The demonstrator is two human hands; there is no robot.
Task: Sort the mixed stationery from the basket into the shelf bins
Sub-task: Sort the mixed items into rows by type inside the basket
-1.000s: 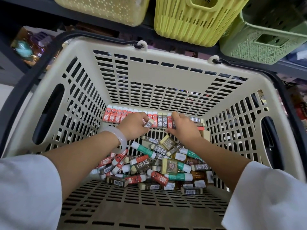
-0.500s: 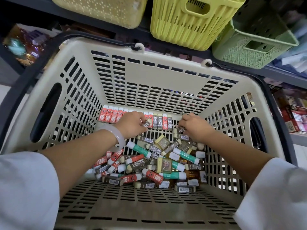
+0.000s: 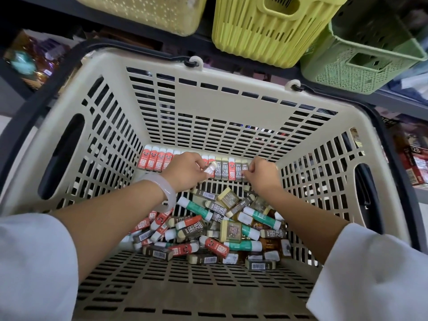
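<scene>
While white sleeves (image 3: 34,262) frame the near edge, a loose pile of erasers (image 3: 208,230) in red, green and brown wrappers lies on the floor of the beige slotted basket (image 3: 231,105). Past it, left hand (image 3: 185,172) pinches a small eraser (image 3: 210,169) in curled fingers; right hand (image 3: 260,173) curls fingertips on the upright eraser row (image 3: 159,159) against the far wall. Beyond, yellow bin (image 3: 273,31) and green bin (image 3: 361,63) sit on the shelf.

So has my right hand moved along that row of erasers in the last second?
Yes. The right hand has slid rightward along the upright eraser row, from near the left hand to the row's right end.
</scene>
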